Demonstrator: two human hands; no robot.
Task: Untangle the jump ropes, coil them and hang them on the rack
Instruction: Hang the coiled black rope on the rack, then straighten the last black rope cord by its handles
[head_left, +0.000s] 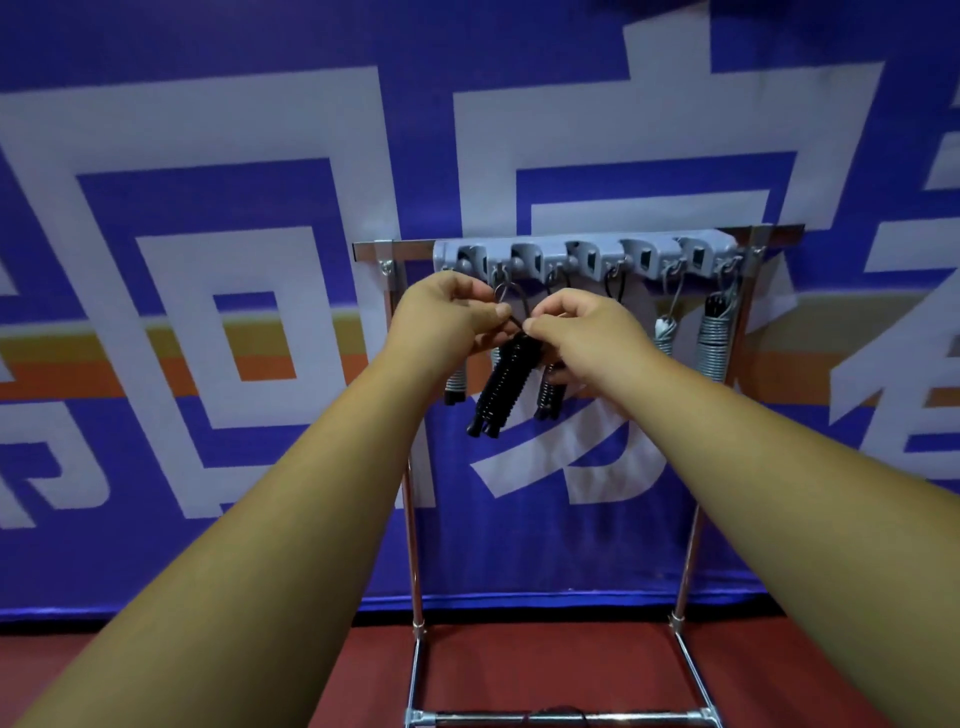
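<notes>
Head view: at the rack, your left hand and right hand both pinch the cord of a coiled black rope just below its hook strip, among hung ropes.

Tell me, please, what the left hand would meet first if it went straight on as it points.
Probably the grey hook bar of the rack, just beyond the left hand; depth is hard to judge.

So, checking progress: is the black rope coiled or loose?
Coiled: black rope forms a tight bundle, pinched by left hand and right hand.
</notes>
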